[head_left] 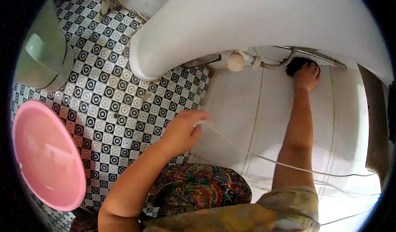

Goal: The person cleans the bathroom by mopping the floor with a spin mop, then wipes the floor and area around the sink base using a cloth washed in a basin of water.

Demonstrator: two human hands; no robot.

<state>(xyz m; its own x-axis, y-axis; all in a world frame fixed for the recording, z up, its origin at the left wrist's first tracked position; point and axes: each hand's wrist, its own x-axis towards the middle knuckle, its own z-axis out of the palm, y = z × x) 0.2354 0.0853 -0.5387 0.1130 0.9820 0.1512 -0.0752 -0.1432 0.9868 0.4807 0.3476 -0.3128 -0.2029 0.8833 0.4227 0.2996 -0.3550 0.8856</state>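
Note:
My right hand [307,77] is closed on a black scrubbing pad or cloth [293,65], pressed to the white wall tiles [288,91] beside the sink's grey hose [274,66]. Whether it is a pad or a cloth I cannot tell. Lower and to the left, my left hand [183,129] is closed around a thin white cord [264,157]. The cord runs from its fingers across the tiles to the right, passing over my right forearm. What lies inside the left fist is mostly hidden.
A white sink [247,21] with its pedestal spans the top, with a round white pipe fitting [235,62] below it. At left stand a pink basin [51,157] and a pale green bucket [39,63]. Black-and-white patterned tiles [119,91] cover the floor.

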